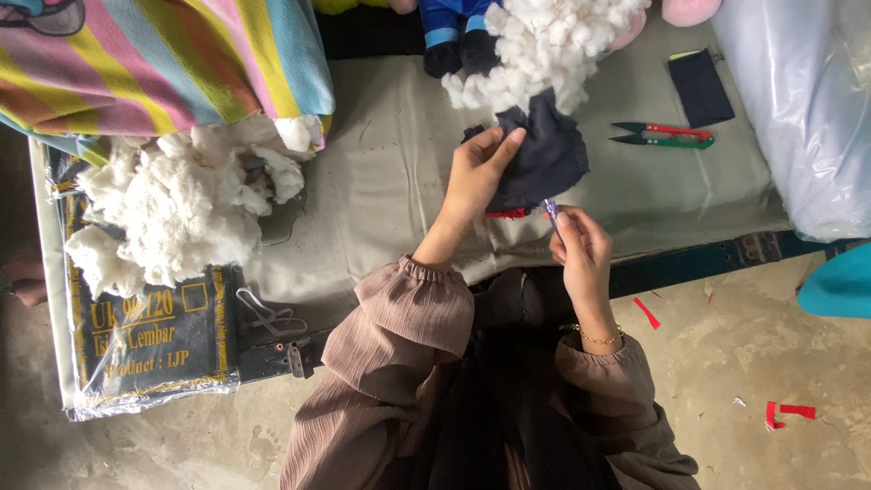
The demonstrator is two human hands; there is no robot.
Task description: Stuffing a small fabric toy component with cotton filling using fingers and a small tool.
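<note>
My left hand (476, 172) grips a dark navy fabric piece (544, 159), a small stuffed shape with a bit of red at its lower edge. White stuffing (544, 45) bulges out of its top. My right hand (581, 249) is below it, pinching a thin purple stick-like tool (551, 209) whose tip touches the fabric's lower edge. Both hands hover over the grey-covered table (381, 172).
A big heap of white stuffing (172, 209) lies at the left beside striped cloth (163, 59). Red-and-green thread snips (662, 136) and a dark rectangular patch (700, 88) lie at the right. A clear plastic bag (798, 109) fills the right edge. Red scraps (785, 413) dot the floor.
</note>
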